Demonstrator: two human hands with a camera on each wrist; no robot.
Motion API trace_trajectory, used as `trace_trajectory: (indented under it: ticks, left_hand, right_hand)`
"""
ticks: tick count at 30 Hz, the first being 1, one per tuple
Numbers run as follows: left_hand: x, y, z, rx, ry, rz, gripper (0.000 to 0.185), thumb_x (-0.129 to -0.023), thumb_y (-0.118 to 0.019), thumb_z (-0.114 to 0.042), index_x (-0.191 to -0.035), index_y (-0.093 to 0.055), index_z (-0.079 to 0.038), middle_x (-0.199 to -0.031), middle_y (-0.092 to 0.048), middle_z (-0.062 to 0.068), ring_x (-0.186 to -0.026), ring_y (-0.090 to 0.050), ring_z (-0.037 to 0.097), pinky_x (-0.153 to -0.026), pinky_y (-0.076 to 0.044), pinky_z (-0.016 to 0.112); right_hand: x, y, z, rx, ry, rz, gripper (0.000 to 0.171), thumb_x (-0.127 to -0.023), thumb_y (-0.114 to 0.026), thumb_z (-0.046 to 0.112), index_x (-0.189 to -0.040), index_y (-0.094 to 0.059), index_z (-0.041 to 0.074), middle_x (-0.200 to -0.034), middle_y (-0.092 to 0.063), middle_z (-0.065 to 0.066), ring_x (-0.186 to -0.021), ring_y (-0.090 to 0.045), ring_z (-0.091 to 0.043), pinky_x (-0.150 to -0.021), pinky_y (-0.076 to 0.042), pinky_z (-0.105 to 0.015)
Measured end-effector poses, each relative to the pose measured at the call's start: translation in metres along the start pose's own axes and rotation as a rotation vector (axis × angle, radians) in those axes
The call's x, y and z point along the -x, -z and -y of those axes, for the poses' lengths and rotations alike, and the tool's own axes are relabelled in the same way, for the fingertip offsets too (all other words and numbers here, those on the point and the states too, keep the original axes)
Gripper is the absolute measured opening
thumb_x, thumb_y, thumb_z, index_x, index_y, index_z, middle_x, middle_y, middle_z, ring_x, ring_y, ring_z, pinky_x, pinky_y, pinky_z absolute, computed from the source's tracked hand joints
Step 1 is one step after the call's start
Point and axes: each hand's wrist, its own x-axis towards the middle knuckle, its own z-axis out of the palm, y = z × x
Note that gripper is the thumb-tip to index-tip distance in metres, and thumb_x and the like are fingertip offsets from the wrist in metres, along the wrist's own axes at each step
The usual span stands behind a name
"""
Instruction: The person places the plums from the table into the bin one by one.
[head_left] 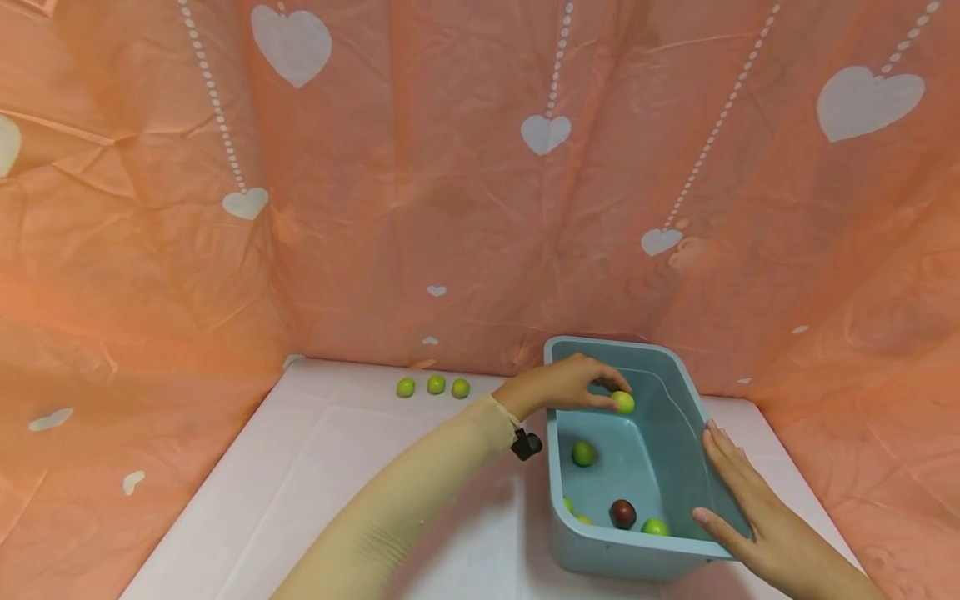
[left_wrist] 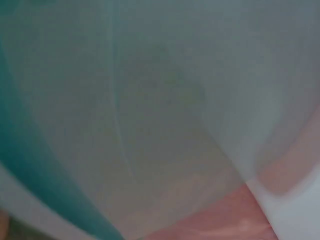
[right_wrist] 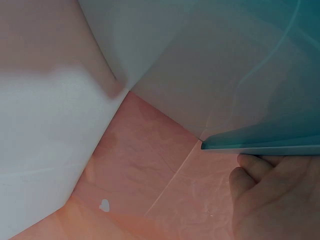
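A peach backdrop printed with white hearts wraps around a white table. On the table stands a blue-grey plastic bin, its near corner cut off by the right hand, which lies flat against the bin's right rim with straight fingers, grasping nothing. The left hand reaches over the far rim, pinching a green fruit above the bin's inside. Lower inside lie more green fruits and a dark red one; two by the near wall are half hidden. Three green fruits sit in a row near the backdrop. The left wrist view is only a blur.
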Motion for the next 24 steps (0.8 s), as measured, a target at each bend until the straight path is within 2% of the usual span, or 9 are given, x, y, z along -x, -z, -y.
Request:
trace_trajectory:
  ticks: [8,11,17,22,24]
  left_hand:
    - [-0.011,-0.007,-0.005,-0.034,-0.023,0.041,0.037,-0.106,-0.071,-0.029,-0.142,-0.070,-0.017,-0.137,-0.072,-0.006,-0.126,-0.063,0.000,-0.109,-0.044,0.014]
    - [-0.015,-0.009,-0.006,-0.041,-0.009,0.041,0.036,-0.107,-0.071,-0.030,-0.141,-0.071,-0.019,-0.136,-0.072,-0.008,-0.125,-0.063,-0.002,-0.117,-0.037,0.017]
    - [-0.019,-0.014,-0.004,-0.054,0.000,0.048,0.035,-0.107,-0.070,-0.030,-0.141,-0.071,-0.019,-0.135,-0.073,-0.010,-0.125,-0.063,-0.002,-0.120,-0.034,0.021]
    - [-0.023,-0.019,-0.002,-0.100,0.003,0.064,0.034,-0.107,-0.071,-0.031,-0.139,-0.072,-0.020,-0.133,-0.073,-0.012,-0.123,-0.063,-0.004,-0.129,-0.023,0.027]
    - [-0.024,-0.021,-0.002,-0.119,0.004,0.081,0.033,-0.107,-0.071,-0.031,-0.138,-0.073,-0.019,-0.132,-0.074,-0.011,-0.123,-0.063,-0.004,-0.126,-0.028,0.023]
  right_hand:
    - [-0.001,0.002,0.001,0.004,-0.014,0.019,0.098,-0.100,-0.077,0.024,-0.174,-0.013,0.013,-0.180,-0.010,-0.011,-0.157,0.008,0.007,-0.115,0.002,-0.001]
    - [0.000,0.001,0.001,-0.004,-0.006,0.010,0.098,-0.100,-0.077,0.022,-0.174,-0.013,0.012,-0.180,-0.011,-0.012,-0.158,0.008,0.006,-0.116,0.002,-0.002]
    - [0.001,0.000,0.001,0.002,0.014,-0.009,0.099,-0.098,-0.078,0.021,-0.173,-0.015,0.009,-0.180,-0.012,-0.013,-0.159,0.008,0.007,-0.118,0.001,-0.003]
    - [0.001,0.001,0.001,0.006,0.004,0.000,0.098,-0.099,-0.078,0.022,-0.173,-0.014,0.010,-0.180,-0.012,-0.013,-0.158,0.008,0.007,-0.117,0.001,-0.003]
    - [0.000,0.001,0.001,0.008,-0.009,0.012,0.098,-0.100,-0.076,0.023,-0.174,-0.013,0.012,-0.180,-0.011,-0.011,-0.157,0.009,0.009,-0.116,0.002,-0.002]
